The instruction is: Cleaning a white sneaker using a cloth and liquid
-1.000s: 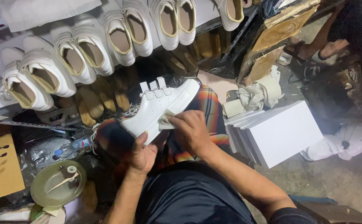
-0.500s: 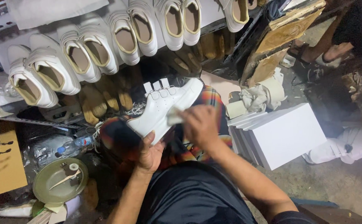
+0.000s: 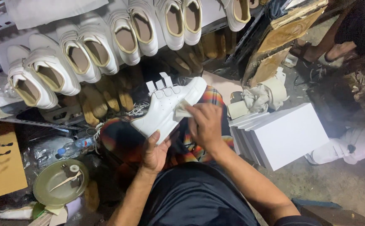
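A white sneaker (image 3: 162, 108) with strap closures lies tilted over my lap, toe pointing up and to the right. My left hand (image 3: 155, 151) grips its heel end from below. My right hand (image 3: 206, 125) presses a small pale cloth (image 3: 181, 111) against the shoe's side near the sole. Beneath the shoe, a multicoloured plaid cloth (image 3: 124, 140) covers my knees.
A rack (image 3: 19, 120) ahead holds a row of several white sneakers (image 3: 86, 52), with tan shoe lasts (image 3: 107, 98) below. A stack of white boxes (image 3: 281, 136) stands at right beside crumpled rags (image 3: 258, 96). A green dish (image 3: 59, 184) sits at lower left. Another person's legs (image 3: 329, 50) show at upper right.
My right hand has slid with the cloth along the shoe's side, from its middle toward the toe. The left hand keeps its hold on the heel; the view has shifted slightly.
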